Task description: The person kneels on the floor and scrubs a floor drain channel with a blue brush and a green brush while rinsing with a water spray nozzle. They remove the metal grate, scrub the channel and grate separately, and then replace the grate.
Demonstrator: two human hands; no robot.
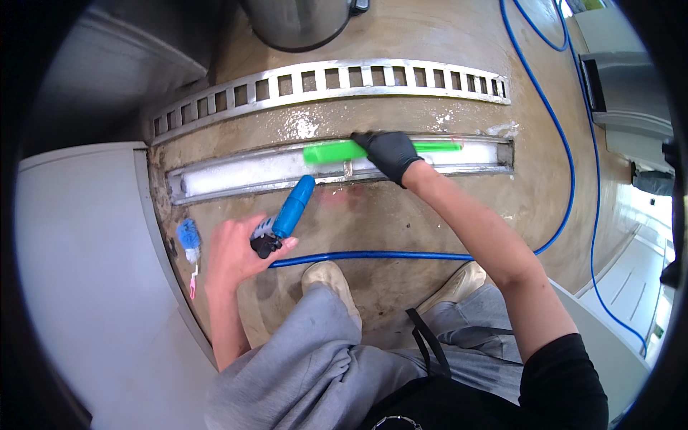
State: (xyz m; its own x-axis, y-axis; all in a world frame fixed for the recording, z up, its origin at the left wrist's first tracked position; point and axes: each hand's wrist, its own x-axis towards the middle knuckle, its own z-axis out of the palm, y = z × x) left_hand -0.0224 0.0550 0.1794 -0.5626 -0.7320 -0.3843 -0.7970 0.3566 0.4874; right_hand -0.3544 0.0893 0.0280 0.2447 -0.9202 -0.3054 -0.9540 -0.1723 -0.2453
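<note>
My right hand (388,156), in a black glove, grips a bright green tool (330,152), probably a brush, over a long metal floor drain channel (344,180). White foam (242,174) fills much of the channel. The tool is blurred, and its underside is hidden. My bare left hand (242,244) holds a hose spray gun (293,207) with a blue barrel, which points toward the near edge of the channel. A blue hose (371,255) runs right from near this hand. Beyond the channel, the slotted metal drain grate (333,83) lies on the wet floor.
A small brush (188,236) with blue and white bristles and a pink handle end lies at left beside a white cabinet (80,215). A round metal bin (301,21) stands beyond the grate. More blue hose (571,177) curves across the floor at right. My feet are behind the near hose.
</note>
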